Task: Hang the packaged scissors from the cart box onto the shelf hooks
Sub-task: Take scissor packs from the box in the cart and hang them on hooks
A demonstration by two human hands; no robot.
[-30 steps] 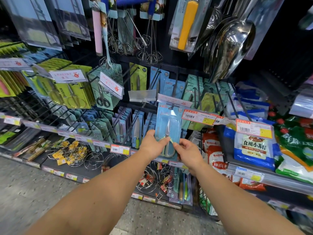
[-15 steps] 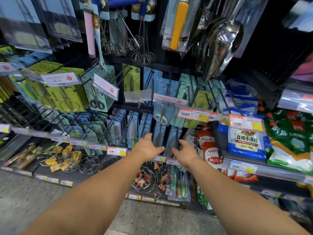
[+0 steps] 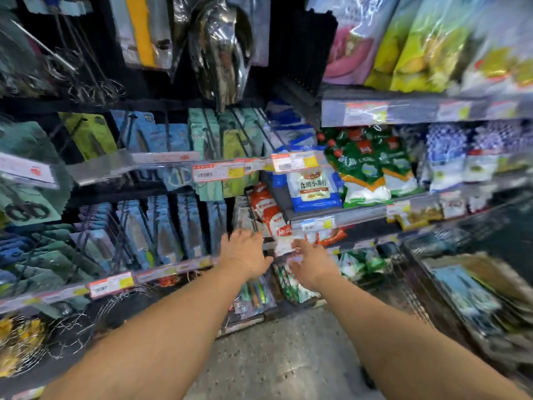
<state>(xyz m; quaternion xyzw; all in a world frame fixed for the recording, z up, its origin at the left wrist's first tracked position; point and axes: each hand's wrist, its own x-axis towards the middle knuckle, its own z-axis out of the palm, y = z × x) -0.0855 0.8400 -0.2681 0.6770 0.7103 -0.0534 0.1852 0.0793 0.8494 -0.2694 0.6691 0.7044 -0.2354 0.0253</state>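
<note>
My left hand (image 3: 245,252) and my right hand (image 3: 313,264) are both stretched out in front of the shelf, fingers relaxed, holding nothing. Blue packaged scissors (image 3: 176,179) hang on a shelf hook behind a price tag, above and left of my left hand. At the lower right, the cart box (image 3: 496,287) holds more blue packs (image 3: 464,293), blurred by motion. More carded tools hang in rows on hooks (image 3: 161,226) to the left.
Wire cart (image 3: 427,284) edge runs along the right. Shelves with white, blue and green food bags (image 3: 314,186) stand right of the hooks. Ladles (image 3: 222,53) and whisks hang above. Wire racks (image 3: 34,339) sit low on the left. Speckled floor (image 3: 282,356) lies below.
The blue pack that both hands held a second ago now hangs on the hook. Both hands have let go and drawn back, and the view has swung right toward the cart.
</note>
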